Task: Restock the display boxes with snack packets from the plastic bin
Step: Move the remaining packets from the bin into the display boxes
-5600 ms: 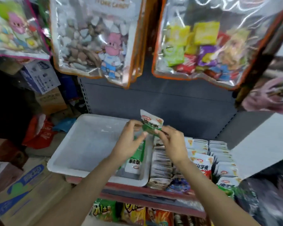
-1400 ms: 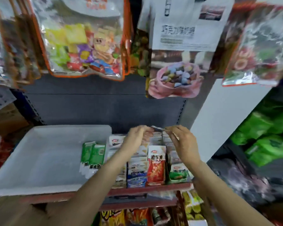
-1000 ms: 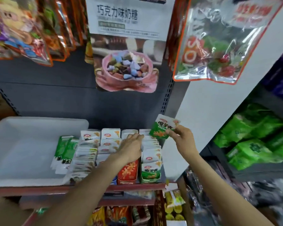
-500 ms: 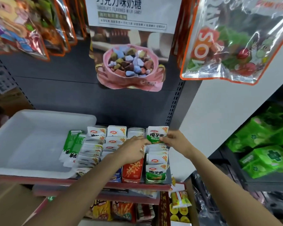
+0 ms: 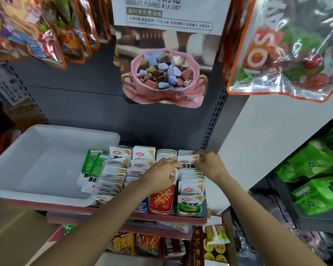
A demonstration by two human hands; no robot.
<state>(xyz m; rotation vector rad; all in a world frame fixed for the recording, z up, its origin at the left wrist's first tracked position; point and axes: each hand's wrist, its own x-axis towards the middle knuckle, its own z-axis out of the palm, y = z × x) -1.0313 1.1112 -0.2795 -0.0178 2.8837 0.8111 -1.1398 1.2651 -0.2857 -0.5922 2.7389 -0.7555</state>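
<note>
Several display boxes [image 5: 188, 209] of white snack packets stand side by side on the red-edged shelf. A white and green snack packet [image 5: 187, 162] stands upright at the back of the rightmost row. My right hand [image 5: 210, 166] pinches its right edge, and my left hand [image 5: 161, 175] touches its left edge while resting over the red box [image 5: 161, 200]. The white plastic bin [image 5: 52, 135] sits to the left, with a few green packets [image 5: 92, 167] lying at its right end.
Large candy bags [image 5: 288, 47] and a chocolate candy pouch [image 5: 163, 73] hang above the shelf. A white panel [image 5: 258, 141] borders the boxes on the right, with green packs [image 5: 319, 179] beyond. More snacks [image 5: 142, 244] sit on the lower shelf.
Over the last seconds my hands carried a packet from the bin area to the rightmost box and lowered it into the back of that row. The view swung right.
</note>
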